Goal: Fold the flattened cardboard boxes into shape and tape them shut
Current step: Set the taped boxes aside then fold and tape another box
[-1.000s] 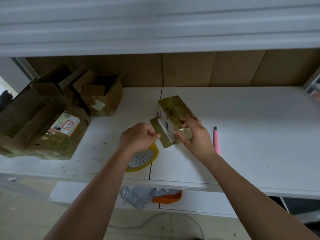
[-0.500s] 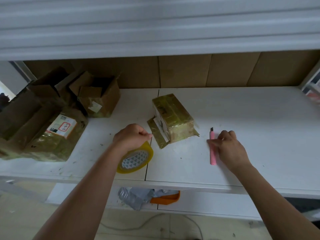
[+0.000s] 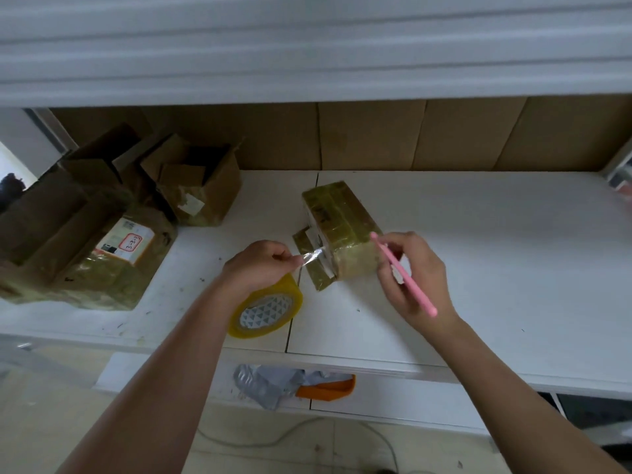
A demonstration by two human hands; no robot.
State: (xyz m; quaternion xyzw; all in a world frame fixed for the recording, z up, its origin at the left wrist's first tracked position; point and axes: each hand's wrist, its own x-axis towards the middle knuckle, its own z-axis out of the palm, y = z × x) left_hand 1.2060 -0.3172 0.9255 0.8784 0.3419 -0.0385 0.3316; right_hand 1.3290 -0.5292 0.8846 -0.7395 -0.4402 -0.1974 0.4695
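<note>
A small cardboard box (image 3: 337, 217) wrapped in yellowish tape lies on the white table (image 3: 478, 251), one flap sticking out at its near left. My left hand (image 3: 260, 265) grips a roll of clear tape (image 3: 266, 311) and pinches a strip (image 3: 313, 256) stretched from the roll to the box's near end. My right hand (image 3: 413, 275) holds a slim pink cutter (image 3: 405, 275) just right of the box's near corner, its tip pointing up toward the box.
Several taped and open cardboard boxes (image 3: 102, 227) crowd the table's left side. Cardboard panels (image 3: 410, 135) line the back wall under a white shelf. Below the table's front edge lie grey plastic and an orange object (image 3: 325, 388).
My right hand left the box, picked the pink cutter up off the table and brought it back to the box's near corner. My left hand kept the tape roll and strip.
</note>
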